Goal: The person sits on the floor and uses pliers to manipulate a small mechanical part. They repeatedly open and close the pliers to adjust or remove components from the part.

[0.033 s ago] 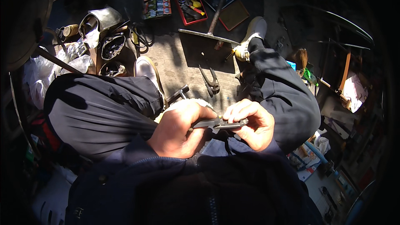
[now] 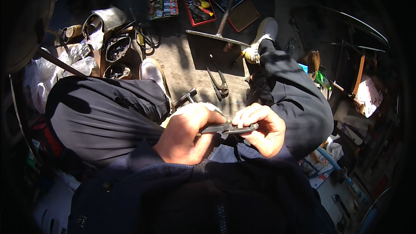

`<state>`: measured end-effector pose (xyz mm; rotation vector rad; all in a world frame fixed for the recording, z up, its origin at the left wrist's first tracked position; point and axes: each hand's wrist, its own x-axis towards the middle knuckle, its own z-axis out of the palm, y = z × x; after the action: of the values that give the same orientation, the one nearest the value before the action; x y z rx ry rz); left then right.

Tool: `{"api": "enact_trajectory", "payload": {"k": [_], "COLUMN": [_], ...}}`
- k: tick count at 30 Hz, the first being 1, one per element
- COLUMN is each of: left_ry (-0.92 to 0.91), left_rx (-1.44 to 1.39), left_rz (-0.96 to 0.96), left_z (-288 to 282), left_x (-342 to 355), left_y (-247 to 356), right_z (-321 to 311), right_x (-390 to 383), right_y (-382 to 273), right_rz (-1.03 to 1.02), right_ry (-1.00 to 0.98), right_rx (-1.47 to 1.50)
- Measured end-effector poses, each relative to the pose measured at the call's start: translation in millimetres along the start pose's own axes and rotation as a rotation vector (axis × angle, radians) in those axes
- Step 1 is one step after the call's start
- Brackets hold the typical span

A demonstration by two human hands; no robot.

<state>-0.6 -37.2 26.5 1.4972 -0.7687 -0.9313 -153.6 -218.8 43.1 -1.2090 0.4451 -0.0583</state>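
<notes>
My left hand [image 2: 185,135] is closed on a grey, flat, bar-like piece [image 2: 214,128], thumb along its top. My right hand [image 2: 264,129] pinches a small dark flat piece [image 2: 240,130] between fingers and thumb. The two pieces meet end to end above my lap; whether they are joined I cannot tell. A pale cloth-like thing [image 2: 200,105] lies just behind my left hand. Beyond my hands, on the sunlit floor, lie dark pincers [image 2: 222,87] with their handles apart. A hammer-like tool [image 2: 187,97] rests by my left shoe.
A metal stand [image 2: 216,37] with a flat bar rises between my feet. Behind it are a red box of tools [image 2: 198,8] and a tray of small packages [image 2: 163,3]. Open bags [image 2: 117,48] and white plastic bags [image 2: 52,71] crowd the left; a brush [image 2: 313,60] lies right.
</notes>
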Motion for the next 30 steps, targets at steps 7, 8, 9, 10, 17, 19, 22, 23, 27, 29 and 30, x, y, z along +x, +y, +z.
{"api": "enact_trajectory", "payload": {"k": [7, 8, 9, 10, 17, 19, 22, 23, 27, 29, 30], "left_ry": [0.027, 0.028, 0.027, 0.024, 0.041, 0.054, 0.056, 0.056, 0.027, 0.007, 0.005], "left_rx": [-0.047, -0.048, -0.052, -0.059, -0.058, -0.075, -0.083, -0.086, -0.143, -0.177, -0.191], "left_rz": [-0.023, -0.019, -0.014, -0.012, -0.027, -0.045, -0.087, -0.101, -0.228, -0.297, -0.317], "left_z": [3, 3, 3, 2, 4, 4, 4, 5, 5, 5, 6], "left_x": [-1, -1, -1, -1, 0, 0, 0, 0, -1, -2, -2], "left_y": [-2, -2, -2, -2, -4, -5, -2, -1, 1, 2, 1], "right_z": [-3, -5, -7, -6, -6, -6, -5, -5, 2, 4, 4], "right_x": [2, 3, 4, 3, 2, 2, 2, 2, -1, -3, -5], "right_y": [6, 6, 7, 7, 7, 7, 8, 9, 11, 11, 9], "right_rz": [-0.159, -0.192, -0.230, -0.225, -0.217, -0.221, -0.233, -0.219, -0.158, -0.118, -0.091], "right_ry": [-0.061, -0.087, -0.109, -0.101, -0.078, -0.077, -0.080, -0.065, 0.003, 0.027, 0.036], "right_rx": [-0.071, -0.116, -0.157, -0.155, -0.137, -0.149, -0.191, -0.199, -0.179, -0.201, -0.245]}}
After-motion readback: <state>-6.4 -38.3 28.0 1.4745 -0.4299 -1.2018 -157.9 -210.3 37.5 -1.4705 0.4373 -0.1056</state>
